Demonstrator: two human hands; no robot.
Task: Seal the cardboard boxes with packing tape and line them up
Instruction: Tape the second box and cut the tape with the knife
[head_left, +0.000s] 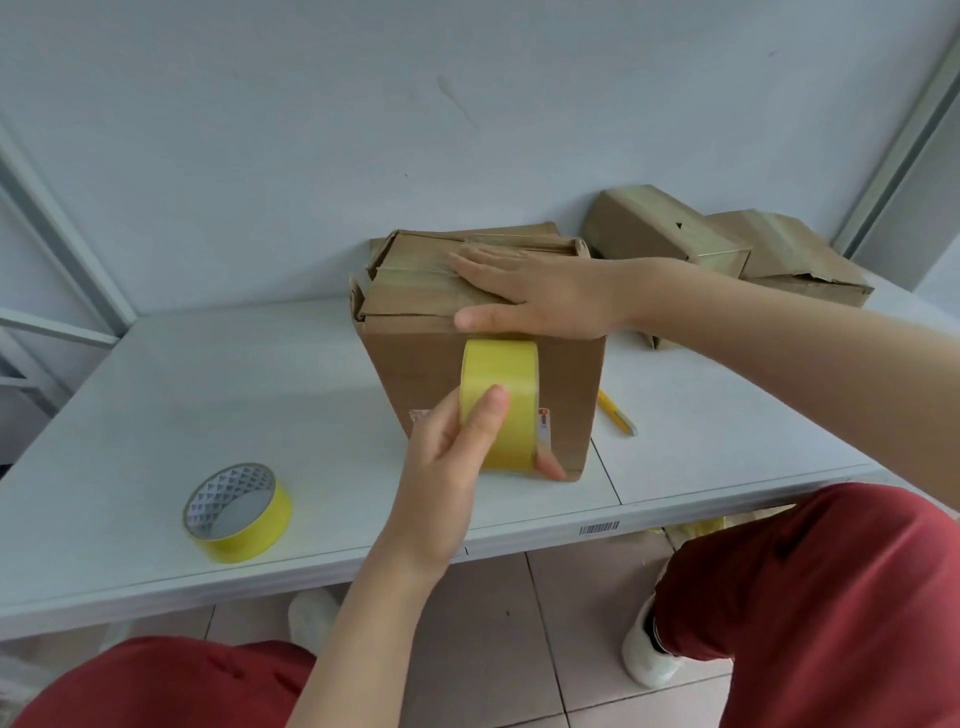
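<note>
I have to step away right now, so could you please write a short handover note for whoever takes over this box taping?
Left hand: grip round the yellow tape roll, held against the front face of the near box.
Right hand: flat on that box's top flaps.
Spare tape roll lies left on the table; yellow utility knife right of the box.
Done: back box and far-right box look taped.
Left: finish taping the near box, cut, line up all three.

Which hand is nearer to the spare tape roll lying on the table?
Left. The left hand, gripping another yellow tape roll against the front of the cardboard box, is just right of the spare tape roll. The right hand lies flat on the box top, farther back.
</note>
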